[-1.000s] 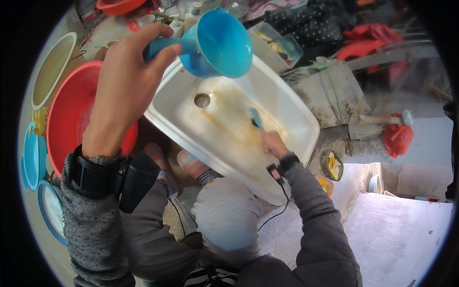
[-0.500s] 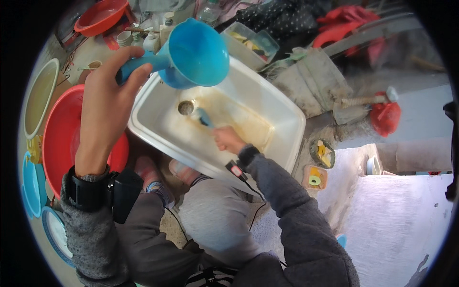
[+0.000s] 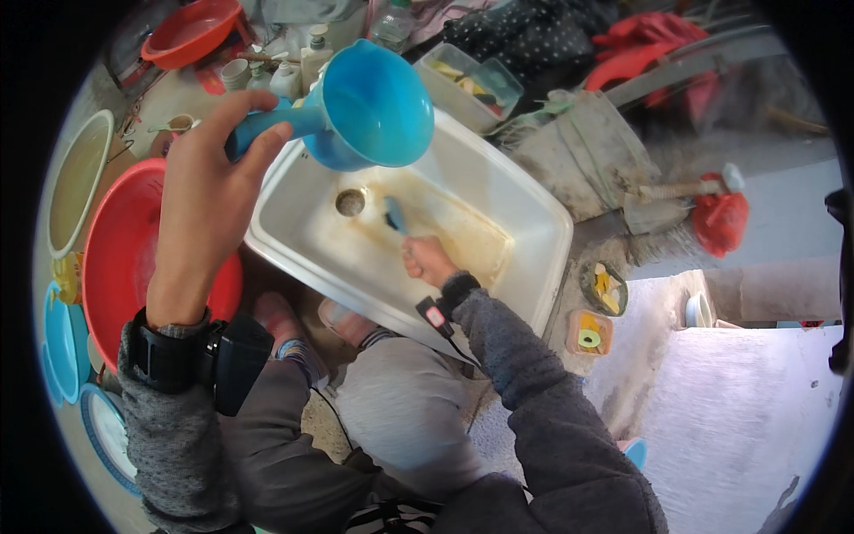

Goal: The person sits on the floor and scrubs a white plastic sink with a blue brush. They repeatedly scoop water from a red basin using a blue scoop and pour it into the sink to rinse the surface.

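Observation:
My left hand [image 3: 209, 182] grips the handle of a blue water dipper [image 3: 378, 107], held up over the far left rim of a white sink [image 3: 307, 271]. The dipper's bowl is tilted toward me, and I cannot make out water in it. Down inside the sink, my right hand [image 3: 429, 260] is closed around the handle of a blue scrub brush [image 3: 395, 214] with dark bristles. The brush head is just right of the round drain [image 3: 350, 203], over brownish stains on the basin floor.
A red basin [image 3: 120, 258] stands left of the sink, with a cream tub [image 3: 82, 182] beyond it. Pump bottles [image 3: 315, 55] and a clear plastic container [image 3: 471, 84] sit behind. To the right are small food trays [image 3: 589, 332] and a red bag [image 3: 721, 218].
The brush in my right hand has moved right, away from the drain. The dipper in my left hand has shifted slightly right, staying over the sink.

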The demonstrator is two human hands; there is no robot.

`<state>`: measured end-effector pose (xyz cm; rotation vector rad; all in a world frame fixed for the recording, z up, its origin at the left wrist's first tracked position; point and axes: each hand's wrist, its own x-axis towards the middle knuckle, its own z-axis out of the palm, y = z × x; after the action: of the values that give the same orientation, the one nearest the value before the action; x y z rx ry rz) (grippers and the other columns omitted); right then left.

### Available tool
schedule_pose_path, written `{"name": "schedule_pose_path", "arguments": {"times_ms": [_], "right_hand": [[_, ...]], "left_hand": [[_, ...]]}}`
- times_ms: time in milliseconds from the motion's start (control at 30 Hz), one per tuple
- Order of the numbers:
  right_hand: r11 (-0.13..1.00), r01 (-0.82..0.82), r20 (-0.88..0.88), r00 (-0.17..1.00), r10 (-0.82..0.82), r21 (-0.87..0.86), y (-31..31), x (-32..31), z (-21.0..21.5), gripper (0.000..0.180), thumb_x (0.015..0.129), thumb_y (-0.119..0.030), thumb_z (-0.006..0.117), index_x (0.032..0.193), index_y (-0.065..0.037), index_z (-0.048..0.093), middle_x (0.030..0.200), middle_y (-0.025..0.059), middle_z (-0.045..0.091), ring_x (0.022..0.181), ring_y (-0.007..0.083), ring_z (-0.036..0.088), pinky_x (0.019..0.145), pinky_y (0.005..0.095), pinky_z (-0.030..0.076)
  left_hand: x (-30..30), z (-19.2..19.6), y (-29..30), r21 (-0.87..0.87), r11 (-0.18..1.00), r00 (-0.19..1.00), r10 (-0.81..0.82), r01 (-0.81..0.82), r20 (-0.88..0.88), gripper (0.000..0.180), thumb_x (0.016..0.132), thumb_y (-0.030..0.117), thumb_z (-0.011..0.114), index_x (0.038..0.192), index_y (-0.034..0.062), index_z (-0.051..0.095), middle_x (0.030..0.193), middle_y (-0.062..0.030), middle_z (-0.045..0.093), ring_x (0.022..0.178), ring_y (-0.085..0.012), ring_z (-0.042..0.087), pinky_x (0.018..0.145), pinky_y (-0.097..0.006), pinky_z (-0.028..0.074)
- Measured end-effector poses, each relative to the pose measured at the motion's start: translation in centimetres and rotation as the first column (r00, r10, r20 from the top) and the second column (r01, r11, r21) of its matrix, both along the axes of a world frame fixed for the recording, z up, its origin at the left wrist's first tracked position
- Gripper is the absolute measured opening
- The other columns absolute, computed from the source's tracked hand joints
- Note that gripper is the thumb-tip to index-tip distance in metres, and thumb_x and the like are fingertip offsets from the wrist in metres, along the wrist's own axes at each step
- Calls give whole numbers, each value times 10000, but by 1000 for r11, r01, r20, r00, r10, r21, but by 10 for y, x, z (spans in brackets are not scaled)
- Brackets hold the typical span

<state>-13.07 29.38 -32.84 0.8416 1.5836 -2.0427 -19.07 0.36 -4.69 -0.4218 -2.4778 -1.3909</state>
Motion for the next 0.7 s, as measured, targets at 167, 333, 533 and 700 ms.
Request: {"name": "schedule_pose_path", "arguments": {"times_ms": [167, 333, 533, 700], "right_hand": [[962, 270, -100, 957, -273, -37, 48, 23, 10, 253, 966, -171, 506, 726, -125, 442, 595, -54, 320, 471, 72, 302, 414, 253, 245], [689, 707, -32, 701, -712, 162, 124, 70, -5, 226, 968, -130, 451, 754, -60, 428, 597, 35, 392, 476, 129, 373, 411, 276, 296], [904, 373, 16, 923, -385, 211, 60, 10, -33, 177, 958, -206, 493, 872, -70, 419, 600, 37, 406, 434, 148, 405, 353, 289, 292], [976, -89, 29, 996, 85, 201, -5, -45, -18, 198, 956, -212, 504, 865, -61, 414, 599, 15, 382, 437, 128, 398, 352, 286, 281]], "left_hand": [[-2, -2, -9, -8, 1000, 999, 21, -22, -36, 261, 868, 163, 659, 1070, 6, 609, 687, -95, 581, 615, -143, 514, 585, -286, 427], [-3, -2, -5, -2, 1000, 1000, 19, -19, 9, 265, 867, 167, 664, 1070, 5, 610, 709, -100, 593, 619, -146, 516, 588, -283, 428], [-2, 2, 4, 36, 999, 999, 37, -36, -19, 266, 868, 172, 668, 1069, 7, 608, 739, -108, 593, 648, -145, 522, 608, -284, 434], [0, 5, -6, 15, 997, 996, 81, -81, 39, 270, 868, 165, 671, 1070, -2, 606, 771, -107, 603, 677, -146, 540, 642, -282, 449]]}}
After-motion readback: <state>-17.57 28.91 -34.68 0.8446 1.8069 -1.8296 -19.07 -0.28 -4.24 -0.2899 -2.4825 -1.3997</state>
